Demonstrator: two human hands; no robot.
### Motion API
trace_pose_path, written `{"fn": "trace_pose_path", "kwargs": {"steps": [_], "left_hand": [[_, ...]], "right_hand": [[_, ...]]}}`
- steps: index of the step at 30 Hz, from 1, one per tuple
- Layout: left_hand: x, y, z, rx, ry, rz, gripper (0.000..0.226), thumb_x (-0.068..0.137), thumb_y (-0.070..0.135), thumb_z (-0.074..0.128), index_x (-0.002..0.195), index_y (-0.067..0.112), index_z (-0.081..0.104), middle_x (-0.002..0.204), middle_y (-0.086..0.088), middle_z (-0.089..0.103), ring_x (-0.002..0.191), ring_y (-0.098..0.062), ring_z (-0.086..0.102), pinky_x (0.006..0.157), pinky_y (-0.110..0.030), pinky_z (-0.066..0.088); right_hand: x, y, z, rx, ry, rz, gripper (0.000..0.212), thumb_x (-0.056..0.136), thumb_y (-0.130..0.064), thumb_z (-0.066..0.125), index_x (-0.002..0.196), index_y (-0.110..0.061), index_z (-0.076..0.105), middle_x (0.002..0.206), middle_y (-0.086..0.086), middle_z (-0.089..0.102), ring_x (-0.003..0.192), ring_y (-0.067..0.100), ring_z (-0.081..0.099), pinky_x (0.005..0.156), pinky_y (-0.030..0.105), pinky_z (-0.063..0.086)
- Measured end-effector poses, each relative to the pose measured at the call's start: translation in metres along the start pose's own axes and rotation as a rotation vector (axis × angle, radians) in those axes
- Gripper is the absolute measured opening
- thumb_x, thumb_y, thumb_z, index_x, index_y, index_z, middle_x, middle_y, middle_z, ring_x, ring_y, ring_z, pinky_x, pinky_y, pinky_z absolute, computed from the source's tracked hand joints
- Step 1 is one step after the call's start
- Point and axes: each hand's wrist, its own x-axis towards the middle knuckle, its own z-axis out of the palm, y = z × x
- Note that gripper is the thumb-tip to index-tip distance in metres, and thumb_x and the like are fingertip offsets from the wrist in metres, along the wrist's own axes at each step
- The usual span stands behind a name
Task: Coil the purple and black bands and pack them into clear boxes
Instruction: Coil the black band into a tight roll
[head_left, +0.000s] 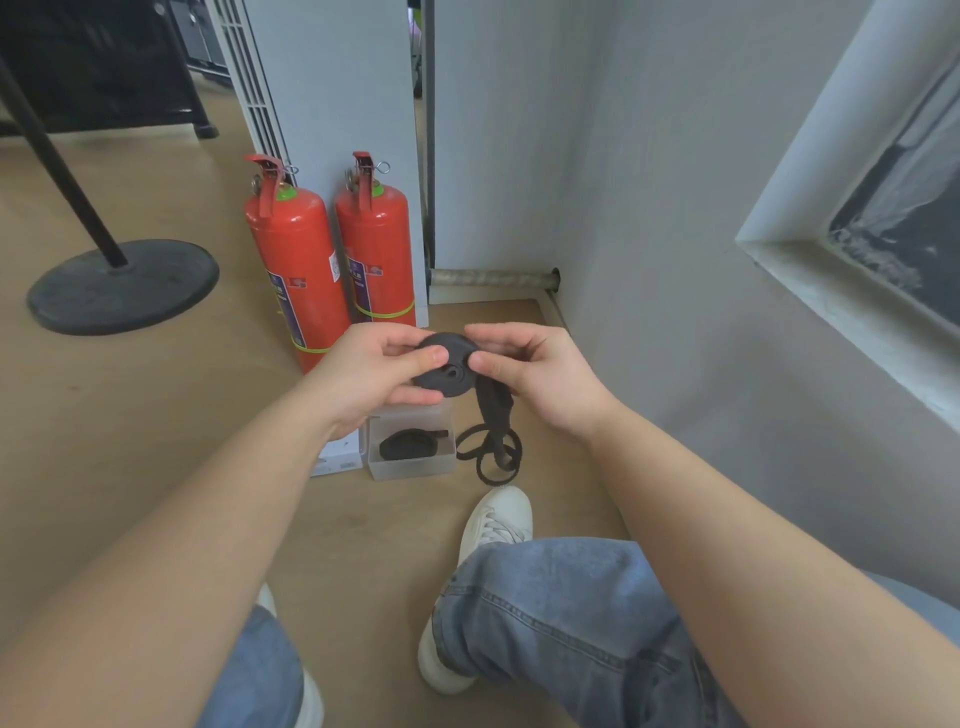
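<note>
A black band is wound into a flat coil held in the air between both hands. My left hand pinches the coil's left side with thumb and fingers. My right hand grips its right side. The band's loose tail hangs down from the coil and lies in loops on the floor. Below the hands a clear box stands on the floor with another coiled black band inside it. No purple band is in sight.
Two red fire extinguishers stand against a white unit behind the box. A black round stand base sits on the floor at the left. The wall is close on the right. My jeans-clad legs and white shoes are in front.
</note>
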Motion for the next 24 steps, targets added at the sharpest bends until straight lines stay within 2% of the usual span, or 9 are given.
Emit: {"fn": "trace_pose_path", "kwargs": {"steps": [3,8,12,15,17,20,24], "left_hand": [[0.001,-0.002,0.005,-0.141,0.032,0.001,0.017,0.096,0.008,0.064,0.112,0.006,0.069,0.112,-0.017,0.074,0.100,-0.027,0.075,0.074,-0.032,0.063],[0.001,-0.011,0.020,-0.364,0.050,0.005,0.030,0.100,0.011,0.058,0.128,0.002,0.061,0.119,-0.015,0.072,0.103,-0.027,0.074,0.077,-0.032,0.063],[0.002,-0.010,0.017,-0.161,0.026,0.017,0.037,0.099,0.013,0.062,0.135,0.013,0.058,0.126,-0.004,0.068,0.105,-0.025,0.073,0.077,-0.043,0.063],[0.001,-0.002,0.010,0.117,0.007,0.049,0.029,0.094,0.018,0.070,0.123,0.019,0.069,0.110,-0.003,0.076,0.102,-0.017,0.074,0.076,-0.040,0.064],[0.001,0.001,0.006,0.129,0.009,0.051,0.024,0.092,0.015,0.072,0.116,0.016,0.073,0.103,-0.006,0.078,0.097,-0.018,0.075,0.080,-0.037,0.063],[0.000,0.001,0.009,-0.071,0.023,0.032,0.018,0.093,0.011,0.069,0.110,0.010,0.072,0.106,-0.012,0.077,0.100,-0.025,0.075,0.081,-0.038,0.062],[0.000,-0.001,0.021,-0.373,0.018,-0.014,0.020,0.098,0.010,0.061,0.115,0.003,0.066,0.110,-0.015,0.075,0.102,-0.025,0.074,0.080,-0.037,0.063]], "right_hand": [[0.002,-0.001,0.002,0.036,0.092,-0.013,0.019,0.093,-0.003,0.071,0.099,-0.020,0.075,0.091,-0.002,0.080,0.085,0.013,0.076,0.075,0.025,0.059],[0.000,0.002,0.000,0.089,0.170,0.000,0.022,0.090,-0.006,0.075,0.105,-0.021,0.072,0.096,-0.003,0.079,0.091,0.012,0.076,0.083,0.025,0.060],[0.000,0.000,-0.001,0.063,0.193,0.044,0.021,0.086,-0.002,0.079,0.104,-0.013,0.076,0.090,-0.001,0.079,0.081,0.007,0.075,0.077,0.022,0.058],[0.001,-0.003,0.001,-0.021,0.154,0.032,0.024,0.083,-0.005,0.082,0.102,-0.017,0.078,0.091,-0.002,0.080,0.085,0.009,0.075,0.084,0.024,0.060],[0.001,-0.004,0.003,-0.027,0.123,0.027,0.025,0.083,-0.005,0.082,0.100,-0.022,0.077,0.093,-0.003,0.080,0.087,0.011,0.076,0.082,0.024,0.059],[0.000,-0.006,0.004,0.072,0.114,0.008,0.023,0.087,-0.003,0.077,0.102,-0.020,0.074,0.094,0.000,0.080,0.088,0.015,0.077,0.078,0.025,0.060],[0.000,-0.006,0.003,0.193,0.126,-0.043,0.016,0.095,-0.005,0.068,0.104,-0.016,0.074,0.095,0.003,0.080,0.092,0.018,0.076,0.081,0.029,0.060]]}}
